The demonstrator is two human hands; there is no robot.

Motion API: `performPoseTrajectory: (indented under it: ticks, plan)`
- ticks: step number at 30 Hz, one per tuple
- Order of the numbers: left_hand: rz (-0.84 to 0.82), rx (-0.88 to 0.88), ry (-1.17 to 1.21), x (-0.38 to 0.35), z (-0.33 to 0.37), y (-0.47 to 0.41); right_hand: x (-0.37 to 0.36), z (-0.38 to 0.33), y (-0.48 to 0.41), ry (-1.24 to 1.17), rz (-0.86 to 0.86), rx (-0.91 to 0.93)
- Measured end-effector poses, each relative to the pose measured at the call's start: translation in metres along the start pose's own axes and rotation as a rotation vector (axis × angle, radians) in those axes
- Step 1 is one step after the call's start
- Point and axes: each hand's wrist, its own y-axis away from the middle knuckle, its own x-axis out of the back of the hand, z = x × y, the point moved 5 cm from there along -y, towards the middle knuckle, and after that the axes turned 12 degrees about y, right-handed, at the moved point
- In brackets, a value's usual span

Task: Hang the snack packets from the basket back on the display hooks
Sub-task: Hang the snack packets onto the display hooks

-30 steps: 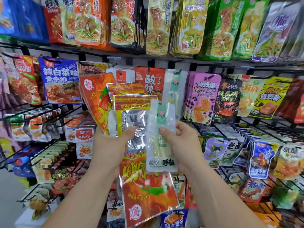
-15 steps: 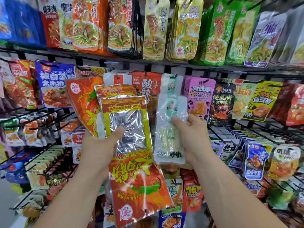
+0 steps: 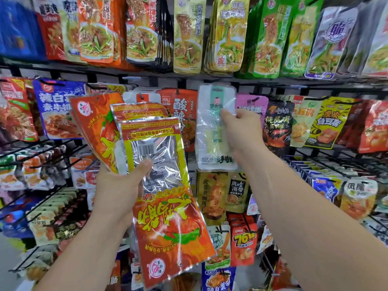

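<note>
Head view: right grip (image 3: 241,127) pinches clear packet (image 3: 211,148); left grip (image 3: 117,190) holds orange packets (image 3: 172,234).

I read "76" on a red packet (image 3: 244,246) at five o'clock and "酸辣" on an orange packet (image 3: 181,114) at twelve o'clock.

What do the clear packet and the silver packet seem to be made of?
The clear packet looks like glossy see-through plastic film; its contents show through. The silver packet is likely metallised foil laminate; its crinkled back mirrors light.
</note>
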Motion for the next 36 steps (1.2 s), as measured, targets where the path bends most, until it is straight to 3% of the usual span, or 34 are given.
performPoseTrajectory:
  ticks: [15, 28, 36]
  plan:
    - [0.017, -0.04, -0.015, 0.003, 0.002, 0.001, -0.005, 0.004, -0.006, 0.098, 0.03, 0.024]
    - [0.032, -0.039, -0.046, 0.007, 0.0, 0.001, -0.026, 0.012, -0.037, 0.361, 0.143, -0.043]
    - [0.047, -0.021, -0.071, 0.008, -0.003, 0.003, -0.028, 0.032, -0.002, 0.476, 0.155, 0.154]
